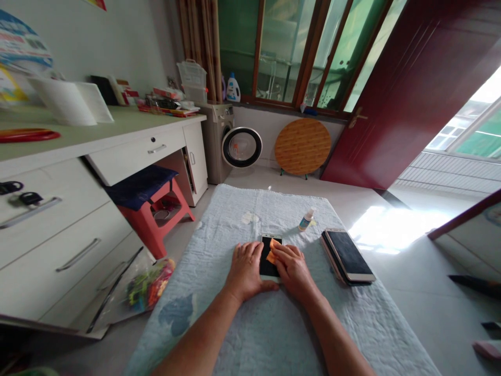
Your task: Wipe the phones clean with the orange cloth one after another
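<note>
A white-framed smartphone [266,266] lies screen up on the quilted light-blue cloth [235,334] in front of me. My left hand [246,269] grips its left side, with the thumb along the bottom edge. In my right hand [291,266] is a small orange wiping cloth [271,256], pressed on the dark screen. The fingers hide part of the cloth and the phone's right edge. Beyond the phone stands a small spray bottle [306,220] with a white top. Right of my hands, a larger phone [349,253] lies on top of a stack of devices.
At left is a desk with drawers [90,250], a red stool [156,219] under it. A plastic bag [144,287] sits on the floor beside the drawers. Further back are a washing machine with its door [241,147] open, a round wooden tabletop [303,146] and a dark red door [391,94].
</note>
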Available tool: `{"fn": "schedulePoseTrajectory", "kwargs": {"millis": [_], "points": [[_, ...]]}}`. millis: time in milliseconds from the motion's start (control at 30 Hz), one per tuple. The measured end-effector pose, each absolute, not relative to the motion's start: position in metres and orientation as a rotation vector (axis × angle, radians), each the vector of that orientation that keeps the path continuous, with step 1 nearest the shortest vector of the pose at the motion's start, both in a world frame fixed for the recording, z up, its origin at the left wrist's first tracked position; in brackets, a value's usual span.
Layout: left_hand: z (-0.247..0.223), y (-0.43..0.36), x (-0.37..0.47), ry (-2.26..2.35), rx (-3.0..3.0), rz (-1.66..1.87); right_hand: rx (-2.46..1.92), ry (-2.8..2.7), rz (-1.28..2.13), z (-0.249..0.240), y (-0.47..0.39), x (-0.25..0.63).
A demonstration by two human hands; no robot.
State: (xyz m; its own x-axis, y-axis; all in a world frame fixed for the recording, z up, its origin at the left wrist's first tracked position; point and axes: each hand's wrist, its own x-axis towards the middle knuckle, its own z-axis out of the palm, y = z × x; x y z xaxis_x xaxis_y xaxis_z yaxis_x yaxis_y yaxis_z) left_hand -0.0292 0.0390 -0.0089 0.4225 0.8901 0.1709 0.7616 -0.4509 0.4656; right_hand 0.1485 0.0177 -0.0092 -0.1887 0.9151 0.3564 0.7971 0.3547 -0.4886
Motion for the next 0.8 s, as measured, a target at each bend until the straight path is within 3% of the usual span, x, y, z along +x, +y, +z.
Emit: {"fn": "schedulePoseTrajectory", "kwargs": {"millis": [167,533,800], "points": [[-0.006,0.038,-0.028,1.430,2.362,0.548,-1.467,-1.994,0.211,-0.012,0.018,0.146],[-0.006,0.037,-0.029,1.450,2.370,0.534,-1.221,-1.967,0.518,-0.003,0.010,0.137],[-0.005,0.038,-0.031,1.380,2.354,0.545,-1.345,-1.669,0.348,-0.014,0.016,0.148]]}}
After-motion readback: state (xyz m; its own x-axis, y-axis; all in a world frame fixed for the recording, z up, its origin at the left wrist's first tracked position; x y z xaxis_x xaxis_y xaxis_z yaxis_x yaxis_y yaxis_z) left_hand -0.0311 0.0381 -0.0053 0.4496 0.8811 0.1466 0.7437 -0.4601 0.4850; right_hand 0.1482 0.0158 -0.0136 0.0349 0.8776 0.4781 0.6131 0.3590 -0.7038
